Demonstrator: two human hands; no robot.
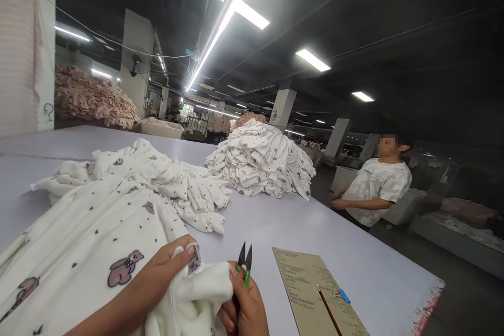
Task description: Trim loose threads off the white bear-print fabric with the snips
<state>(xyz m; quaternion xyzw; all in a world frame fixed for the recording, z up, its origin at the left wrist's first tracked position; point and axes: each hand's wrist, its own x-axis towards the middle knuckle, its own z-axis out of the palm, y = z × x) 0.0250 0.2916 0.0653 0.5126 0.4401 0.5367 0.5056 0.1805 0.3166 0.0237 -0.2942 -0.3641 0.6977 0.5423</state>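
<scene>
Left hand (167, 265): pinched cloth (122, 220)
Right hand (250, 304): curled round snips (248, 259), gripping cloth's fold (205, 284)
Snips: pointed away, just right of that fold
Cloth: lay well inside table's (354, 241) right edge

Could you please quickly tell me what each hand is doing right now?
Left hand: closed, pinching the white fabric.
Right hand: closed, holding the green-handled snips, blades apart, and gripping the same fabric's edge.

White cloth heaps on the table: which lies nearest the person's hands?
The loosely spread cloth on the left, large pink bears showing, beside the left hand. The taller, compact heap stands farther back.
</scene>
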